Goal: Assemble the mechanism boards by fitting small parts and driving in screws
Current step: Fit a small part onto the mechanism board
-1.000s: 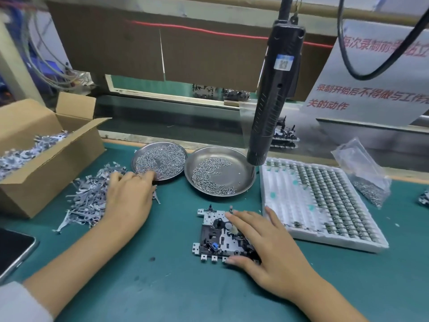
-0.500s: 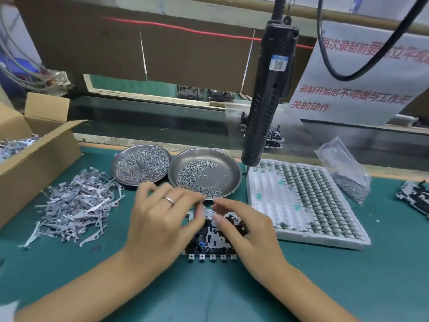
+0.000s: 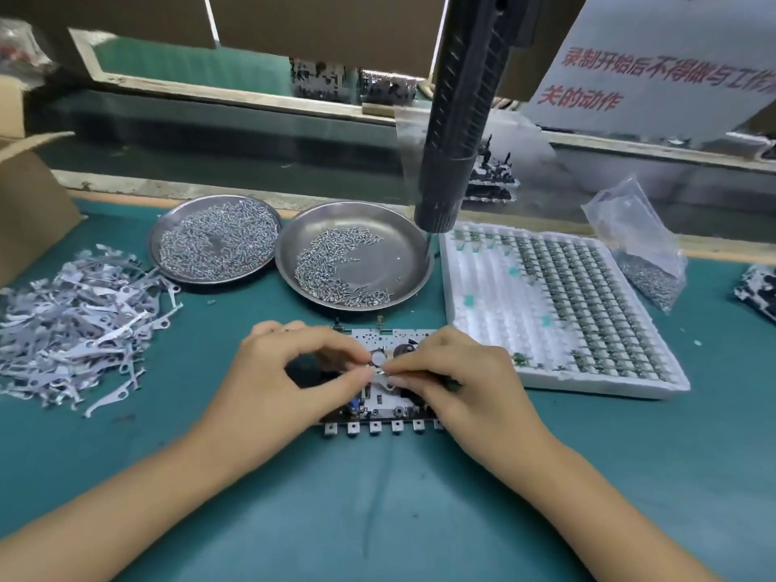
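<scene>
A mechanism board (image 3: 380, 409) lies flat on the green mat in front of me, partly covered by both hands. My left hand (image 3: 289, 371) and my right hand (image 3: 457, 380) meet above its middle and together pinch a small grey metal lever (image 3: 380, 375) between thumbs and fingertips. A pile of the same grey levers (image 3: 79, 325) lies to the left. Two round steel dishes hold screws: the left dish (image 3: 168, 228) is nearly full, the right dish (image 3: 403, 254) partly full. The black electric screwdriver (image 3: 457, 119) hangs above the right dish.
A white foam tray (image 3: 474, 312) with rows of small parts sits to the right. A clear bag of screws (image 3: 642, 254) stands behind it. A cardboard box (image 3: 29, 195) is at far left, another board (image 3: 756, 291) at far right. A conveyor runs along the back.
My left hand left the lever pile and came over the board with a lever. My right hand, which rested flat on the board, now pinches that lever too. The view moved closer.
</scene>
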